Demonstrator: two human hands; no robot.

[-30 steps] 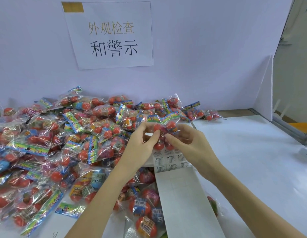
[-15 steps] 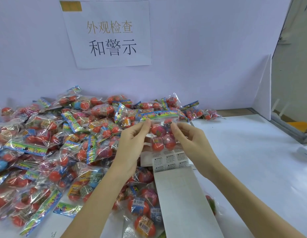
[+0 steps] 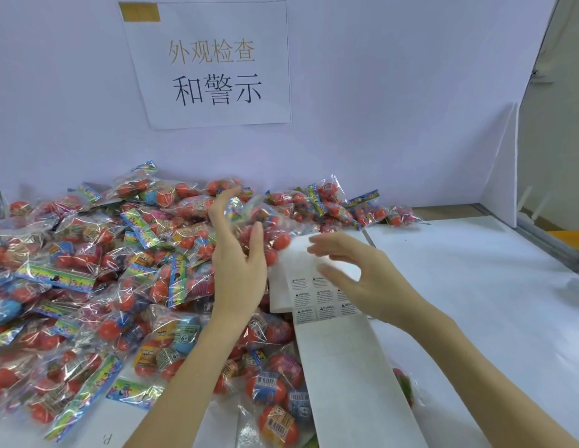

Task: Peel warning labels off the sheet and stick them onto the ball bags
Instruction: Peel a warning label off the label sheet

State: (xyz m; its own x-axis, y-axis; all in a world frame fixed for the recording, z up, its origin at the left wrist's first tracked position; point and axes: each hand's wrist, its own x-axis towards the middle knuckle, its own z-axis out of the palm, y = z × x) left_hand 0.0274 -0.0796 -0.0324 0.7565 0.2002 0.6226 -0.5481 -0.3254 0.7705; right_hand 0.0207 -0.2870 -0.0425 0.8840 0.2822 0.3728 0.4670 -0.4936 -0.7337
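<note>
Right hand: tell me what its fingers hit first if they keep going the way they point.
The right hand is open, fingers aimed left over the label sheet. Going straight on, they would probably first meet the blurred ball bag by the left hand. Depth is unclear, so they might pass above it.

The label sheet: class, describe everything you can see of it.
The label sheet is a long white paper strip lying flat on the white table, running from the near edge up toward the heap of ball bags. Small white warning labels with black print remain in rows near its far end; the near stretch is bare backing. The right hand hovers over the labels.
</note>
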